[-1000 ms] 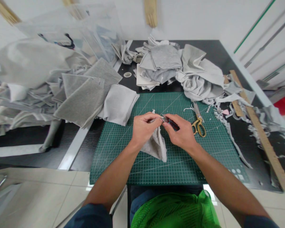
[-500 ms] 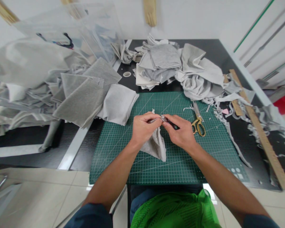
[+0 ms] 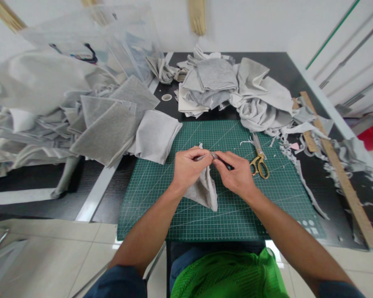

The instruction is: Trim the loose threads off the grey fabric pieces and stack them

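Observation:
Over the middle of the green cutting mat (image 3: 236,219), both hands meet fingertip to fingertip. My left hand (image 3: 189,165) is closed, pinching a piece of grey fabric (image 3: 202,192) whose lower part hangs down to the mat. In the closed fingers of my right hand (image 3: 236,169) is a small dark-handled tool (image 3: 229,166) with a metal tip. That tip touches the fabric edge by my left thumb; the fingers cover most of the tool, so I cannot make out its exact kind. Gold-handled scissors (image 3: 260,159) lie on the mat just right of my right hand.
Piles of grey fabric (image 3: 108,128) spread over the left, with a folded piece (image 3: 157,136) overlapping the mat. More stacked fabric (image 3: 217,76) lies behind. A wooden ruler (image 3: 342,174) and fabric scraps lie right. A clear plastic box (image 3: 127,45) stands back left.
The tool in my right hand has turned slightly and shows less of its dark handle. My left hand and the fabric have barely moved.

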